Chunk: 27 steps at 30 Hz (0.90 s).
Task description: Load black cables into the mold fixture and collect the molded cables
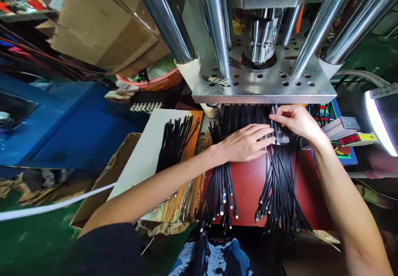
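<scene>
Palm down, my left hand (248,142) reaches across with its fingers stretched out. Its fingertips rest by a small metal fixture (281,139) below the press. My right hand (294,120) pinches thin black cable strands (273,116) just above that fixture, its thumb and index finger closed on them. A thick bundle of black cables (281,185) with metal-tipped connectors hangs from the fixture over a red work surface (245,185). Under my left wrist lies another bundle of black cables (219,197). The cable ends under the press plate are partly hidden.
Above my hands sits a steel press plate (264,93) between shiny guide columns (217,31). More black cables (175,139) lie on a white board (137,160) at the left. A lit lamp (381,122) and a metal bar (342,127) stand to the right.
</scene>
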Each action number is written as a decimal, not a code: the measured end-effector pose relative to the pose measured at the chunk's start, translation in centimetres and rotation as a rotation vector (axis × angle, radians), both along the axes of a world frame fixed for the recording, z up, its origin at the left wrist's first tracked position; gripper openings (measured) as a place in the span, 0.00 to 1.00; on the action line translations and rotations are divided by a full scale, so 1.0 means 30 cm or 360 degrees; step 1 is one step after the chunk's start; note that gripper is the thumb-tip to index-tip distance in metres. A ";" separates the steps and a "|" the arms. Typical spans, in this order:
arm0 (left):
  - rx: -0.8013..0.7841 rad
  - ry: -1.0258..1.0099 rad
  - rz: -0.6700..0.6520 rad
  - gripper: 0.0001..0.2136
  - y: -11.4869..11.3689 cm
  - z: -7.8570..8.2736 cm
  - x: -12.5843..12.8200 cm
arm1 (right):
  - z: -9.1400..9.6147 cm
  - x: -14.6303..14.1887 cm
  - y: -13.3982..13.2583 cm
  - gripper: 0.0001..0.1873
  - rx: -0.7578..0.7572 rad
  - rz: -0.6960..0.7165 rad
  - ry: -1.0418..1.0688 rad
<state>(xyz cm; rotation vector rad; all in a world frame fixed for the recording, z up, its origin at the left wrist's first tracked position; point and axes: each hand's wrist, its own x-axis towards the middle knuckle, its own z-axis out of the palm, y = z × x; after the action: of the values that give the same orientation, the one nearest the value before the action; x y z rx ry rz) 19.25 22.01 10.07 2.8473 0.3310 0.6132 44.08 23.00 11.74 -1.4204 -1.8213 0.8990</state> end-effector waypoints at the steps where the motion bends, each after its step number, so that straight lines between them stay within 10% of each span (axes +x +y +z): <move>1: 0.0072 0.0078 -0.0017 0.17 -0.009 0.001 -0.005 | -0.010 0.000 0.007 0.31 0.0050 -0.0016 -0.0041; 13: 0.0407 0.0461 0.0534 0.26 -0.141 0.011 0.110 | -0.064 0.007 0.008 0.13 0.0372 -0.0291 -0.0282; 19: 0.0333 0.0484 0.0717 0.31 -0.201 0.000 0.139 | -0.029 -0.006 -0.180 0.24 0.0466 -0.0268 -0.0740; 23: 0.0054 0.0351 0.0803 0.33 -0.119 0.033 0.163 | -0.030 -0.015 -0.203 0.33 0.0223 -0.0274 -0.1191; 27: -0.0080 0.0312 0.0921 0.25 0.040 0.064 0.208 | -0.026 -0.041 -0.041 0.30 0.0181 -0.0325 -0.1276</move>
<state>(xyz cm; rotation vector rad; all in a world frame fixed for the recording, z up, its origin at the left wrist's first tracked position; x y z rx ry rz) 25.49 23.22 11.98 2.7542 1.2077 0.4014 42.84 21.76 10.95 -2.0200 -2.1605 0.0943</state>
